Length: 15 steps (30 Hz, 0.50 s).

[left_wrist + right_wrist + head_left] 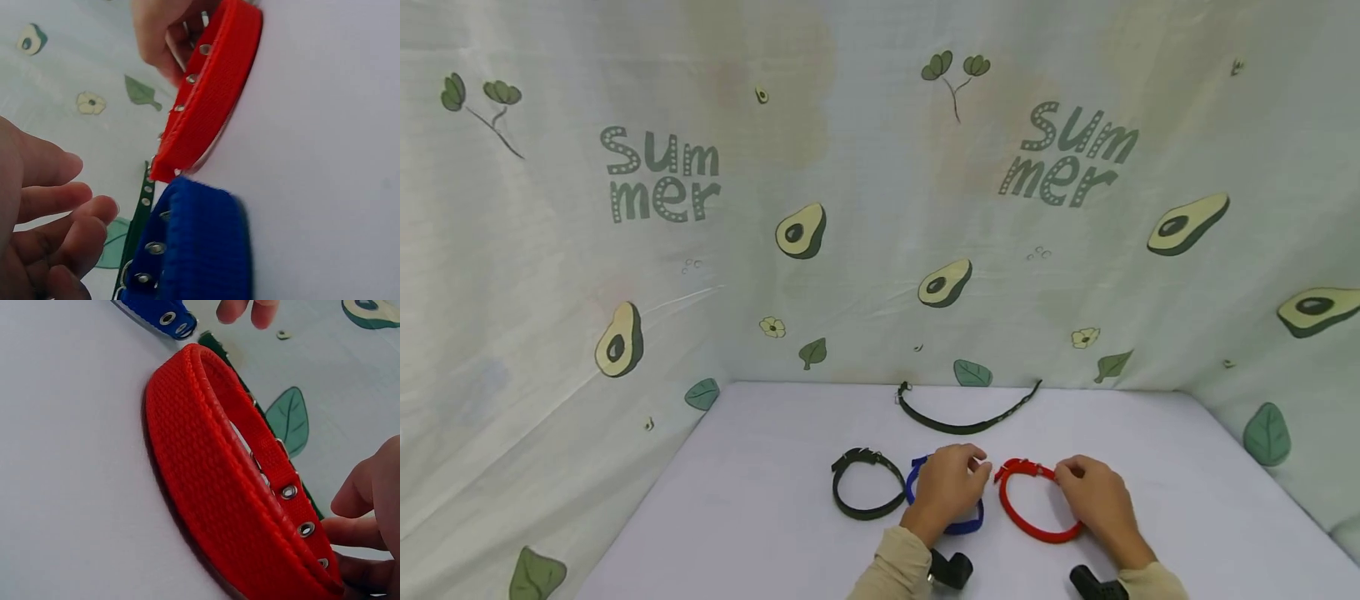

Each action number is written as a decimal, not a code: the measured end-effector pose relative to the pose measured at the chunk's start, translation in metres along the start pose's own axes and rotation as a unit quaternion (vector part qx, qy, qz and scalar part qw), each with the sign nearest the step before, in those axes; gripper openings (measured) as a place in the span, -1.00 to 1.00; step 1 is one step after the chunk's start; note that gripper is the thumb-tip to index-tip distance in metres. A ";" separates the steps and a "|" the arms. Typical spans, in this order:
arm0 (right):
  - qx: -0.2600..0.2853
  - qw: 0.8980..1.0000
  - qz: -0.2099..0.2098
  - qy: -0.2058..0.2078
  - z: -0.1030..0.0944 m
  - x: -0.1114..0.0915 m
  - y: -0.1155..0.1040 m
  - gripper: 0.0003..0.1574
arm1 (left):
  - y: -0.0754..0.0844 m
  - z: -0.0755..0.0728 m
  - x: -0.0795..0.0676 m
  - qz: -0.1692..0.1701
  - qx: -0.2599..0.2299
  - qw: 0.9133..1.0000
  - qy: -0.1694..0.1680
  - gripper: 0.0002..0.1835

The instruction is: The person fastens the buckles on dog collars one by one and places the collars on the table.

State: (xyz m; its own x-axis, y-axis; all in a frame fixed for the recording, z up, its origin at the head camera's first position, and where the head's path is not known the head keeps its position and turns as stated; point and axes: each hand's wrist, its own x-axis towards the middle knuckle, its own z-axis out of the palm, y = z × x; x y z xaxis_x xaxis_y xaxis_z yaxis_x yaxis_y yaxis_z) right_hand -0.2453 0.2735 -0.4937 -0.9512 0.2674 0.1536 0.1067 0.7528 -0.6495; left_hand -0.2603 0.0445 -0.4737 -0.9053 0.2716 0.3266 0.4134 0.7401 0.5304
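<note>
A blue collar (967, 527) with metal eyelets lies buckled into a ring on the white table, partly covered by my left hand (949, 482). That hand hovers over it with loosely bent fingers and nothing in them; the left wrist view shows its fingertips apart from the blue band (209, 244). To the right is a red collar (1037, 533), also a closed ring. At its right side is my right hand (1097, 496). In the right wrist view, its fingers (356, 532) are close against the eyeleted red band (200, 450), the thumb held away; contact is unclear.
A dark green collar (865, 513), closed into a ring, lies left of the blue one. Farther back, another dark green collar (958, 429) lies unfastened in a curve. A cloth (865, 167) printed with avocados and leaves hangs behind and beside the table (737, 467).
</note>
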 end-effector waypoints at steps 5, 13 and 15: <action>0.015 1.000 0.004 -0.025 -0.004 0.012 0.000 -0.61 | -0.005 -0.007 0.004 0.018 0.024 0.999 0.043 -0.86; 0.021 0.996 0.014 -0.086 -0.007 0.039 -0.009 -0.48 | -0.026 -0.023 0.014 0.010 0.046 0.998 0.032 -0.87; 0.021 0.994 0.020 -0.106 -0.007 0.047 -0.012 -0.42 | -0.031 -0.026 0.017 0.001 0.051 0.998 0.026 -0.87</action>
State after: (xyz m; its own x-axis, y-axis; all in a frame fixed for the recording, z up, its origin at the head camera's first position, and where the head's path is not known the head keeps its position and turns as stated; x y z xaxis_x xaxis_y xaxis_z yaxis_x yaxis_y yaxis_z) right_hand -0.2896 0.2816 -0.4731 -0.9866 0.1606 -0.0301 0.1375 0.7167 -0.6837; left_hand -0.2861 0.0102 -0.4637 -0.8973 0.2421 0.3692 0.4002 0.7993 0.4483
